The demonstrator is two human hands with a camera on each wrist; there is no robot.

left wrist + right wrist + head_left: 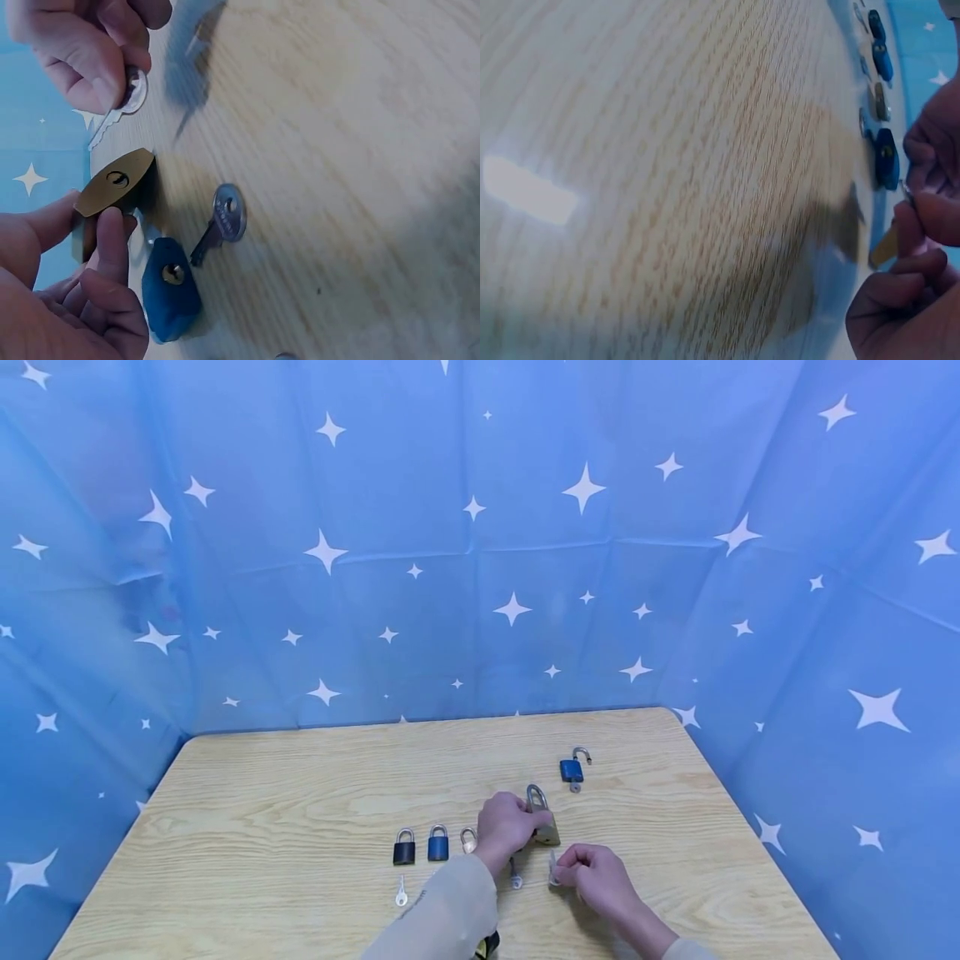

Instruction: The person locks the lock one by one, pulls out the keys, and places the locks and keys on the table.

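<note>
My left hand (506,822) grips a brass padlock (547,835) near its body, the closed steel shackle pointing away from me. In the left wrist view the padlock's keyhole face (116,180) is turned toward the key. My right hand (596,872) pinches a silver key (133,91) by its round head, the toothed blade sticking out a short way from the padlock. Beside the left hand, a blue padlock (171,292) sits on the table with another key (229,214) lying close to it; my left hand mostly hides this padlock in the head view.
To the left, a black padlock (404,852), a blue padlock (438,847) and a small brass padlock (468,842) stand in a row. A loose key (401,892) lies before the black one. Farther back, an unlocked blue padlock (572,771) has a key in it. A starry curtain surrounds the wooden table (300,793).
</note>
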